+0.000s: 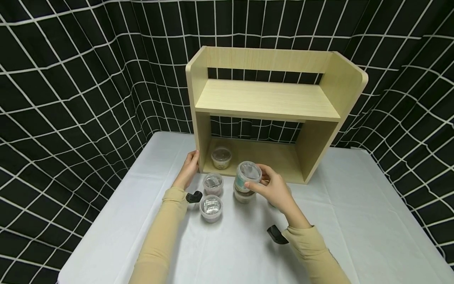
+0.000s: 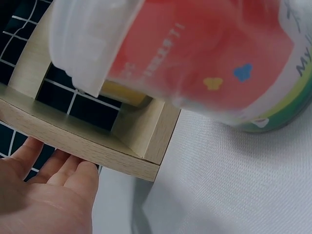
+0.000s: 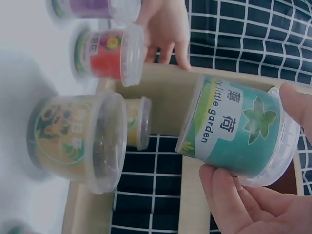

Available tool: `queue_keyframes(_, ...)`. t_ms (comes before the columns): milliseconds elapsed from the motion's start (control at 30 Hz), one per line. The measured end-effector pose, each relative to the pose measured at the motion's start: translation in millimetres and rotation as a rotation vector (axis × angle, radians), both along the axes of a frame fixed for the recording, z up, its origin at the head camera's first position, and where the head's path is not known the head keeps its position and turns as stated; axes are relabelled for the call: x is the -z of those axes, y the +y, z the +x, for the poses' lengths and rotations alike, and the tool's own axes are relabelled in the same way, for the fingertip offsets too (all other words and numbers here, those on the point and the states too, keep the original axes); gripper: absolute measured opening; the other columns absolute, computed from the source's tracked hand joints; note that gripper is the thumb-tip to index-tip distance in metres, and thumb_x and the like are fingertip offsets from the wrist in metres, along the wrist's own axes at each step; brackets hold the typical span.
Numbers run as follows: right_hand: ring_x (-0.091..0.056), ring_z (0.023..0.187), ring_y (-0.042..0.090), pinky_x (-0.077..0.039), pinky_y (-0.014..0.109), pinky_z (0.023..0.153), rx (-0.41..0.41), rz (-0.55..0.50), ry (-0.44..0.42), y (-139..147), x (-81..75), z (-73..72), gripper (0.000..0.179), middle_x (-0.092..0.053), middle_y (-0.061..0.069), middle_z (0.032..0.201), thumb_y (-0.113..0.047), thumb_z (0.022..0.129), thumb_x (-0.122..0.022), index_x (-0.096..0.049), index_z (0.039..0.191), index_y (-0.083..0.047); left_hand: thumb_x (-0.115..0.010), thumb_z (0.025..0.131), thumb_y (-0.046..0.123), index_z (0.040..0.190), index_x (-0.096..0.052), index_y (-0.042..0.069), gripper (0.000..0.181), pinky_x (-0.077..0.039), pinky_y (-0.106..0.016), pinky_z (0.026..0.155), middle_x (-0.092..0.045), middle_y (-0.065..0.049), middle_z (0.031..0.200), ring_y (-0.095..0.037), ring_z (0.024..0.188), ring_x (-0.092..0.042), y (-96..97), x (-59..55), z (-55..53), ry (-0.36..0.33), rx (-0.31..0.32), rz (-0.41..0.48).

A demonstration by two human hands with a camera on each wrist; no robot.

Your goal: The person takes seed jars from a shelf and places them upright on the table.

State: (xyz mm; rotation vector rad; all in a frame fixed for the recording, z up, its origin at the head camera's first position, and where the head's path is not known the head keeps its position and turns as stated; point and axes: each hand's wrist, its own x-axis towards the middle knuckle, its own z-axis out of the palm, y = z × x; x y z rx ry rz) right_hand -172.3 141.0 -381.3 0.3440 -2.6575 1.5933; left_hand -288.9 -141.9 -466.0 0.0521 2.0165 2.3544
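Note:
My right hand pinches a clear-lidded plastic tub with a teal mint-leaf label between thumb and fingers, tilted in front of the lower shelf. A yellow-orange labelled tub stands on the table, overlapped by the held tub in the head view. My left hand touches the left side panel of the wooden shelf unit, fingers extended along it. Near that hand stand a red-labelled tub and a purple-labelled tub. One lidded tub sits on the lower shelf at left.
A white cloth covers the table. Partly hidden behind my right hand is another tub. The upper shelf board overhangs the lower compartment. Black curtains with a white grid hang behind and at both sides.

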Motion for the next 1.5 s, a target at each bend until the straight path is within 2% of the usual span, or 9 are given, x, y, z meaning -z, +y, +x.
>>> queue_keyframes(300, -0.054, 0.104, 0.024, -0.044, 0.032, 0.093, -0.035, -0.027, 0.026, 2.7, 14.1, 18.6, 0.071, -0.058, 0.013, 0.108, -0.026, 0.072, -0.082, -0.047, 0.129, -0.002, -0.034, 0.101, 0.038, 0.137, -0.025, 0.001, 0.052, -0.021, -0.038, 0.108, -0.029, -0.02, 0.138, -0.031, 0.129, -0.03, -0.2, -0.5, 1.4, -0.012, 0.009, -0.008)
queue_keyframes(633, -0.054, 0.104, 0.024, -0.045, 0.032, 0.092, -0.029, -0.029, -0.009, 2.0, 26.8, 34.1, 0.071, -0.058, 0.01, 0.108, -0.025, 0.07, -0.083, -0.048, 0.129, -0.005, -0.035, 0.101, 0.037, 0.136, -0.025, 0.0, 0.052, -0.021, -0.038, 0.108, -0.028, -0.022, 0.138, -0.032, 0.129, -0.029, -0.5, -0.6, 0.6, 0.007, 0.018, 0.004)
queue_keyframes(933, -0.052, 0.105, 0.026, -0.043, 0.036, 0.094, -0.049, -0.078, -0.043, 3.1, 37.2, 38.4, 0.072, -0.055, 0.014, 0.11, -0.019, 0.069, -0.084, -0.047, 0.128, 0.0, -0.034, 0.101, 0.037, 0.136, -0.025, 0.0, 0.052, -0.02, -0.038, 0.109, -0.029, -0.022, 0.138, -0.032, 0.129, -0.029, -0.8, -1.1, -0.3, 0.003, 0.011, 0.002)
queue_keyframes(1267, -0.051, 0.107, 0.027, -0.044, 0.036, 0.093, -0.048, -0.08, -0.09, 4.2, 55.0, 42.9, 0.078, -0.054, 0.013, 0.113, -0.016, 0.064, -0.087, -0.046, 0.128, 0.002, -0.034, 0.101, 0.038, 0.136, -0.025, 0.0, 0.053, -0.02, -0.036, 0.109, -0.029, -0.019, 0.137, -0.028, 0.129, -0.029, -1.5, 0.6, -1.0, 0.0, 0.01, -0.007)
queue_keyframes(1500, -0.052, 0.104, 0.026, -0.045, 0.037, 0.091, -0.048, -0.072, -0.1, 4.6, 64.8, 43.0, 0.075, -0.056, 0.012, 0.11, -0.012, 0.062, -0.087, -0.048, 0.125, 0.002, -0.034, 0.101, 0.038, 0.136, -0.024, -0.001, 0.053, -0.022, -0.037, 0.108, -0.028, -0.022, 0.138, -0.031, 0.129, -0.03, -1.8, 0.6, -0.5, 0.015, 0.02, -0.001)
